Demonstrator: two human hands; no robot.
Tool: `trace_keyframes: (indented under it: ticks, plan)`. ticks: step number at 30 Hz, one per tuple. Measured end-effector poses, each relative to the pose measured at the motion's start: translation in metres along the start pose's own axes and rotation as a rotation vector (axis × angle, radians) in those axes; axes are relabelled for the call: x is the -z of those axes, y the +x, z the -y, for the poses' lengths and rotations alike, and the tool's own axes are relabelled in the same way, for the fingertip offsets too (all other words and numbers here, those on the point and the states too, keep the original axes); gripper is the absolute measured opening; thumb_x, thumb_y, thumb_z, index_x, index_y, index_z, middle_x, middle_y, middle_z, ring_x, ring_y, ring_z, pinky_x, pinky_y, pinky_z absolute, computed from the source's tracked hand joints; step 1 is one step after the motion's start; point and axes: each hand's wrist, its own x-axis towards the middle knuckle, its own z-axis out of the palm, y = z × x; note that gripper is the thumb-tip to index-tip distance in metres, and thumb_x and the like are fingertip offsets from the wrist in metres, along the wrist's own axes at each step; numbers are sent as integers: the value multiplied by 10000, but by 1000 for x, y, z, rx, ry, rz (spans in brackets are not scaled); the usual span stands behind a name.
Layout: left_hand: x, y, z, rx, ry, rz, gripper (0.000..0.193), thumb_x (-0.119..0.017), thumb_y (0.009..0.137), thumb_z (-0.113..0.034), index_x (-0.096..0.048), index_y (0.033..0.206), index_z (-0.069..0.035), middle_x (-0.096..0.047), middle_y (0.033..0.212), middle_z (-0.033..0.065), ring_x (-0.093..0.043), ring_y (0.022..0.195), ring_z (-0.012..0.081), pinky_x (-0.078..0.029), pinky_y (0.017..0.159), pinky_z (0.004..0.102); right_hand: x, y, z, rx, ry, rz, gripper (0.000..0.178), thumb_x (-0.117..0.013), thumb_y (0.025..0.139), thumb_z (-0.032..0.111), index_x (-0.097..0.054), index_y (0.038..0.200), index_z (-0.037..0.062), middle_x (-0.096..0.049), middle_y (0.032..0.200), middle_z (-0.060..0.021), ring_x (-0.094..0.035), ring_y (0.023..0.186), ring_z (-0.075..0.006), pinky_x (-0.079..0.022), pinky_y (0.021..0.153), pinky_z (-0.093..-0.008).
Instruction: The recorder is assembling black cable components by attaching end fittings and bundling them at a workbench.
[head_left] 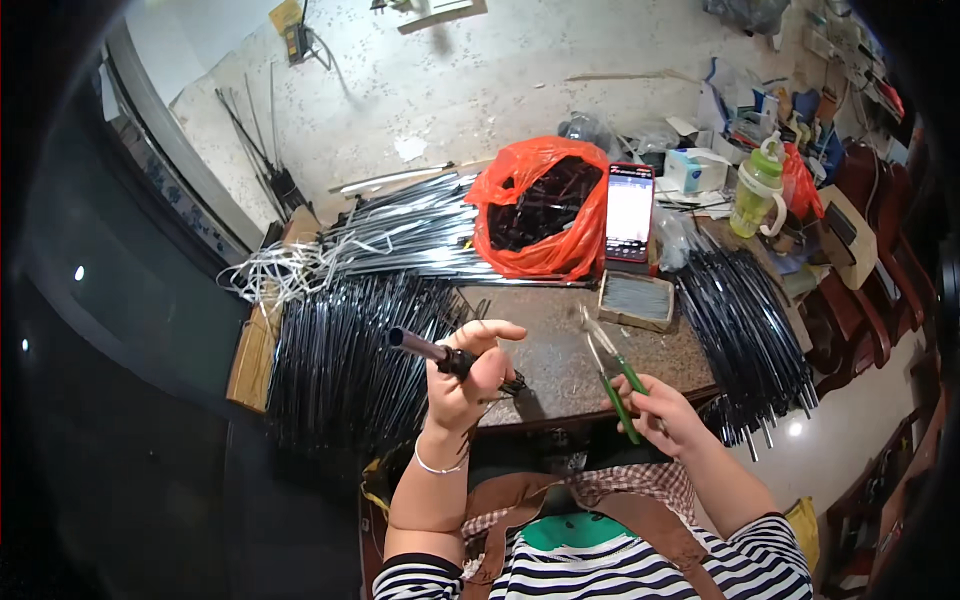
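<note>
My left hand (pixel 462 385) is raised over the near edge of the table, closed around a slim dark tube (pixel 418 345) with a black fitting. The tube's open end points up and to the left, and my index finger stretches out to the right. Some thin dark pieces hang below that hand. To the right, my right hand (pixel 668 415) grips the green handles of a pair of pliers (pixel 621 408). Their metal jaws point up and away, apart from the tube, near a small open box (pixel 667 322) of thin grey wire pieces.
Bundles of dark rods (pixel 350 360) lie on the left, with more black rods (pixel 742 320) on the right. Farther back stand a red plastic bag (pixel 487 235) of black parts, a lit phone (pixel 629 215) and a green-lidded bottle (pixel 752 205). White straps (pixel 275 272) lie at the left.
</note>
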Motion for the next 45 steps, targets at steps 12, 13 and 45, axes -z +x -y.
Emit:
trace_keyframes:
  ticks: [12,13,45]
  plan:
    - [2,-21,-14,-78,493,-57,763,-757,371,-325,-439,958,44,-430,491,-54,-357,420,6,-306,430,122,-48,-52,35,1536,-1643,-326,181,-601,451,173,-516,579,78,-484,848,11,-407,891,-281,-253,756,-426]
    - [2,-20,-13,-86,519,-67,757,-757,373,-313,-437,957,48,-432,494,-54,-372,431,6,-304,430,124,-47,-50,37,1537,-1646,-323,181,-601,451,173,-516,579,78,-484,848,11,-407,891,-281,-253,756,-426]
    - [-27,9,-13,94,241,-117,560,-632,537,-479,-489,690,40,-463,570,1,-372,466,25,-260,421,133,-16,1,49,1186,-1277,-53,521,-556,528,78,-373,1011,3,-495,686,-91,-499,613,-231,-410,593,-319]
